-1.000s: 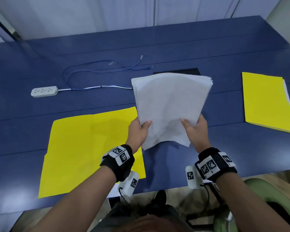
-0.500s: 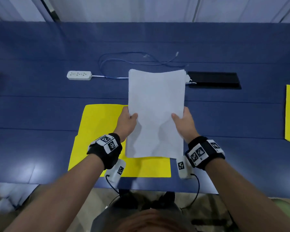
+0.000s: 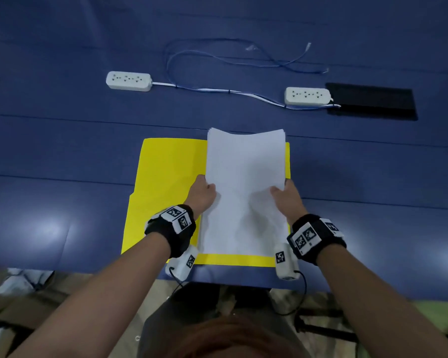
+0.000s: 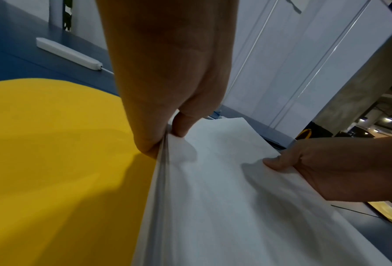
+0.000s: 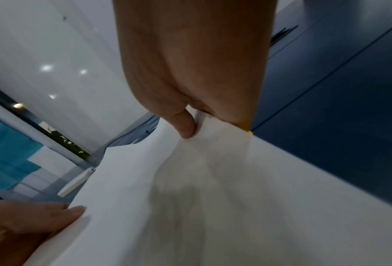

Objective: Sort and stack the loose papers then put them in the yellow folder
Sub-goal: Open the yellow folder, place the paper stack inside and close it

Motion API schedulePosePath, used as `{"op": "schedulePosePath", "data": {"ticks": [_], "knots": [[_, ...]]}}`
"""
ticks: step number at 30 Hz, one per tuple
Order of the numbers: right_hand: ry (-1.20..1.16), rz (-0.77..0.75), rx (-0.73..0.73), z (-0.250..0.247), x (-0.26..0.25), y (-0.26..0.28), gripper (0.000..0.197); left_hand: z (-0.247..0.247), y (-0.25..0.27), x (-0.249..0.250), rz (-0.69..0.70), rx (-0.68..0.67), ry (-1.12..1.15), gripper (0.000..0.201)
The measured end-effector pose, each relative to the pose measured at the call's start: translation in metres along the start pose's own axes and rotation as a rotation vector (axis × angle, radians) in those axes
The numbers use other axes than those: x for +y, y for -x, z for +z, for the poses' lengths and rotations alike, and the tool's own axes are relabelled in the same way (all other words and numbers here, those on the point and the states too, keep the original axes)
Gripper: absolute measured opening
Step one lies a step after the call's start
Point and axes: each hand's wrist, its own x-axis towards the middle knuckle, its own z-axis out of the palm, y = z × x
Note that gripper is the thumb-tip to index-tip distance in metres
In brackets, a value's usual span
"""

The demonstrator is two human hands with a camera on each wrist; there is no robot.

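A squared stack of white papers (image 3: 245, 182) lies over the right half of the open yellow folder (image 3: 166, 182) near the table's front edge. My left hand (image 3: 202, 195) pinches the stack's left edge, thumb on top and fingers underneath. My right hand (image 3: 285, 196) pinches the right edge the same way. In the left wrist view my left hand (image 4: 167, 133) grips the layered edge of the papers (image 4: 224, 198) beside the yellow folder (image 4: 54, 162). The right wrist view shows my right hand (image 5: 197, 122) holding the papers (image 5: 213, 198). The middle of the stack sags slightly between my hands.
Two white power strips (image 3: 128, 81) (image 3: 307, 96) joined by a thin blue-white cable (image 3: 217, 90) lie farther back on the blue table (image 3: 62, 151). A black flat panel (image 3: 371, 102) sits at the back right. The table's front edge runs just below my wrists.
Both hands have carried the paper stack left and down, from above the bare table onto the right half of the open yellow folder. The sheets now sit squared up.
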Motion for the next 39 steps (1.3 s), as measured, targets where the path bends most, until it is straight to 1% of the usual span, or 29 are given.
{"op": "schedulePosePath", "data": {"ticks": [3,12,17,20,22,25,27,28,30,32,33,34,37,39], "knots": [[0.022,0.036,0.012,0.006,0.015,-0.002,0.032,0.003,-0.002,-0.007,-0.019,-0.021,-0.038,0.027],[0.038,0.065,0.031,0.012,0.034,-0.001,0.034,0.01,0.0,-0.022,-0.001,0.029,-0.135,0.025],[0.069,0.069,0.035,0.008,0.039,0.001,0.046,0.01,0.0,-0.029,0.017,0.073,-0.151,0.029],[0.138,0.029,0.064,0.007,0.039,0.003,0.057,0.009,0.004,-0.029,0.045,0.11,-0.179,0.029],[0.207,0.0,0.105,0.007,0.039,0.003,0.066,0.003,0.004,-0.03,0.059,0.158,-0.209,0.03],[0.357,0.021,0.175,0.005,0.037,0.005,0.072,-0.019,0.003,-0.038,0.046,0.266,-0.261,0.029],[0.404,0.065,0.185,0.002,0.035,0.006,0.078,-0.04,0.003,-0.047,-0.022,0.353,-0.332,0.035],[0.414,0.088,0.17,0.001,0.035,0.006,0.082,-0.051,0.005,-0.051,-0.097,0.395,-0.372,0.042],[0.422,0.12,0.138,-0.001,0.036,0.005,0.089,-0.073,0.008,-0.059,-0.29,0.442,-0.415,0.064],[0.412,0.138,0.119,-0.002,0.037,0.004,0.091,-0.091,0.01,-0.069,-0.456,0.415,-0.434,0.088],[0.409,0.141,0.113,-0.002,0.037,0.004,0.092,-0.097,0.009,-0.076,-0.496,0.401,-0.458,0.096],[0.406,0.144,0.11,-0.003,0.037,0.005,0.092,-0.102,0.009,-0.08,-0.507,0.39,-0.47,0.1],[0.399,0.15,0.102,-0.003,0.039,0.004,0.093,-0.109,0.008,-0.091,-0.504,0.387,-0.433,0.106],[0.393,0.157,0.098,-0.004,0.04,0.003,0.093,-0.109,0.009,-0.092,-0.515,0.41,-0.393,0.11]]}}
